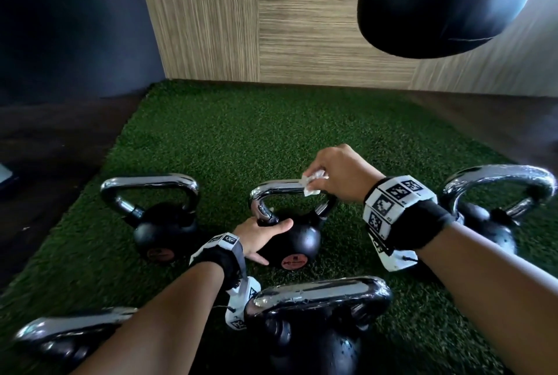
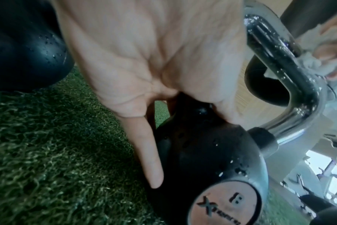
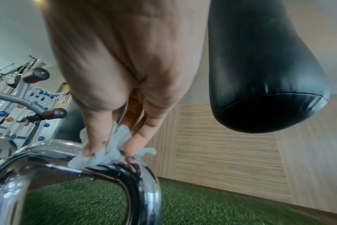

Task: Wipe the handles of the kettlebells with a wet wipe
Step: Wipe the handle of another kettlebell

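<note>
On green artificial turf (image 1: 271,133), the right hand (image 1: 338,175) pinches a crumpled white wet wipe (image 1: 312,183) against the middle black kettlebell's (image 1: 297,239) chrome handle (image 1: 280,186). The left hand (image 1: 259,235), its grip curled round the handle's base, steadies the bell. The iron looks heavy; wet chrome is likely slippery.

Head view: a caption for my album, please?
Right hand wipes the middle kettlebell handle with a wet wipe.

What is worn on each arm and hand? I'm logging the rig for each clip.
Both forearms are bare, with no sleeves or gloves. The left hand and right hand each sit ahead of a black wrist strap carrying white blocks printed with black square markers; thin black cords hang below them.
</note>
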